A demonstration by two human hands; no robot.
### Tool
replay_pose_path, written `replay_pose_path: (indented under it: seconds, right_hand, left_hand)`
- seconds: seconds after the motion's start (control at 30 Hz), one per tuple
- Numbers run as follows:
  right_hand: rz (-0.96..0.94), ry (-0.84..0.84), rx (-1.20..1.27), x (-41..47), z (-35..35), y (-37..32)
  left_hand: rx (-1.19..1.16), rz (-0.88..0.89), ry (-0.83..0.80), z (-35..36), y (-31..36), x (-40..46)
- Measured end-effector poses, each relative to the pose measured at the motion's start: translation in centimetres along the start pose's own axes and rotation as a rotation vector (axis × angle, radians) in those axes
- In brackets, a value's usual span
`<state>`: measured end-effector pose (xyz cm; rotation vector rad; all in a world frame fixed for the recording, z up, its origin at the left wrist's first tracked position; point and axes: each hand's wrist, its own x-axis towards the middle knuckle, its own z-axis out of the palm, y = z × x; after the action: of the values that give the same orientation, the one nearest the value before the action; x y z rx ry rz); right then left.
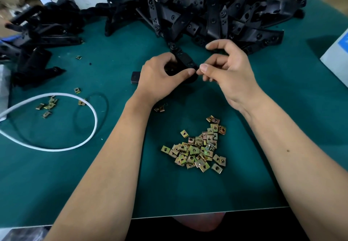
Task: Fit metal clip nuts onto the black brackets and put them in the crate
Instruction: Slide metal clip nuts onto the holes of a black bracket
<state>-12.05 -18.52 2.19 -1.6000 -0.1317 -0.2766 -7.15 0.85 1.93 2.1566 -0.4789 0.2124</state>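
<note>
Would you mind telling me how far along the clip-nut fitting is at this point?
Done: nothing I can confirm; no crate is in view, and the smaller bracket heap at the left shows no nuts I can make out. In hand: the left hand grips one black bracket while the right hand pinches at its end. Left: the big bracket pile and the loose clip nuts.

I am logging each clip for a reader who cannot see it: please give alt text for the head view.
Both hands work on one black bracket above a green mat: the left hand grips it, the right hand pinches at its end. A heap of brass-coloured clip nuts lies nearer; a pile of brackets lies behind.
</note>
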Motion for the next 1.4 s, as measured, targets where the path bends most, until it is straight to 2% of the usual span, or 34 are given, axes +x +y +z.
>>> replay_pose_path:
  seconds: [0.37,0.53,1.13,1.4]
  right_hand:
    - [0.034,0.157,-0.057,0.1,0.3,0.8]
    - [0.097,0.121,-0.057,0.2,0.3,1.0]
    - [0.128,0.181,-0.032,0.1,0.6,1.0]
    - [0.131,0.216,-0.049,0.1,0.4,0.8]
  left_hand:
    - [0.029,0.055,-0.006,-0.5,-0.3,0.0]
    - [0.077,0.098,0.011,-0.3,-0.1,-0.3]
    - [0.143,0.150,0.009,0.0,-0.3,-0.1]
    - [0.254,0.178,0.030,0.6,-0.3,0.1]
